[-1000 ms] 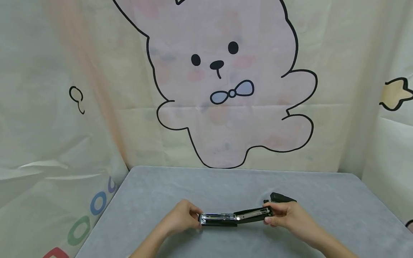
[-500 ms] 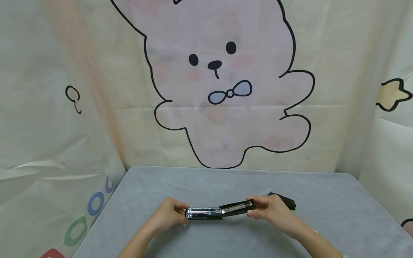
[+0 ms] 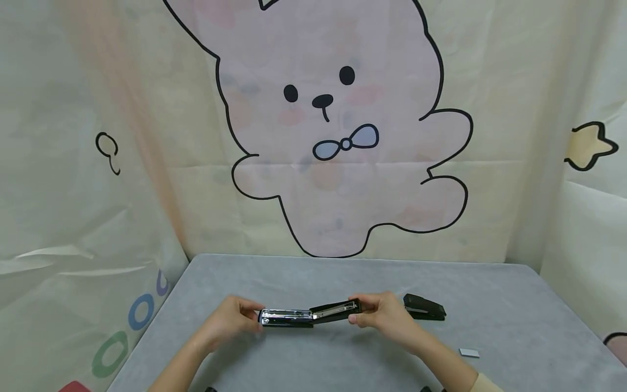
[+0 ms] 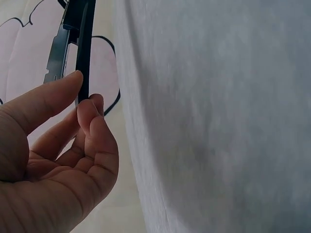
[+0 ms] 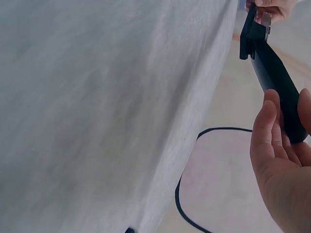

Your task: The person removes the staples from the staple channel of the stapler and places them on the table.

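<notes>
A black stapler (image 3: 286, 317) is spread open between both hands, its metal tray and inner rail facing the head camera. My left hand (image 3: 227, 324) pinches the left end between thumb and fingers; in the left wrist view the thumb (image 4: 58, 97) presses one side of the black base (image 4: 85, 53). The other end, tilted slightly upward, is gripped by my right hand (image 3: 387, 316). From the right wrist camera, fingers and thumb lie around the black top arm (image 5: 277, 77). The stapler appears raised above the table.
A second black stapler (image 3: 425, 307) lies on the grey cloth-covered table (image 3: 499, 305), just beyond the right hand. Nearer the front right is a small pale strip (image 3: 469, 353), perhaps staples. A patterned curtain (image 3: 343, 190) hangs behind the table.
Both hands have carried the opened stapler leftward and slightly up in the head view. The second stapler and the pale strip, partly or wholly hidden before, now show fully.
</notes>
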Tool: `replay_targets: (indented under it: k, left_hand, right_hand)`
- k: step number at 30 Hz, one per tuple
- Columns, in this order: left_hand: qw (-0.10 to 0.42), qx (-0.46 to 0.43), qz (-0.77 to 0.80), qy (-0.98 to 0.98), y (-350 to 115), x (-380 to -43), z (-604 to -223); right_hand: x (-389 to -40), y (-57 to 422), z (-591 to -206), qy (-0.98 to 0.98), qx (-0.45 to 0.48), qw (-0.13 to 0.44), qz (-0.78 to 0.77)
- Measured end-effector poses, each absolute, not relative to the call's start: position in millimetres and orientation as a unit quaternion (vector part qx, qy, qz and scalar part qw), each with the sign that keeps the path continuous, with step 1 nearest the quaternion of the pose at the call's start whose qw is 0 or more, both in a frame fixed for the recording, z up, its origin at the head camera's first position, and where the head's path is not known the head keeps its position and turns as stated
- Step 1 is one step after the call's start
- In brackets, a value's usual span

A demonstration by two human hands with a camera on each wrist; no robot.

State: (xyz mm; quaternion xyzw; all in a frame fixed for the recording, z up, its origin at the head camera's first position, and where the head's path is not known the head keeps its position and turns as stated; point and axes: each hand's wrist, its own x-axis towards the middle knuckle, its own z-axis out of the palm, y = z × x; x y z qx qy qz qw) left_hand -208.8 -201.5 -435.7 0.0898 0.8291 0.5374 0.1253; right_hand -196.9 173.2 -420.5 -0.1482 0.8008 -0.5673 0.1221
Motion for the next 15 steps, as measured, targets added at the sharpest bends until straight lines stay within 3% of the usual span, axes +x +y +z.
replay_targets:
  k: [15]
  left_hand:
    - [0.100, 0.038, 0.513, 0.852, -230, -222, -432]
  right_hand:
    - [-208, 131, -424, 0.805, -0.158, 0.094, -0.564]
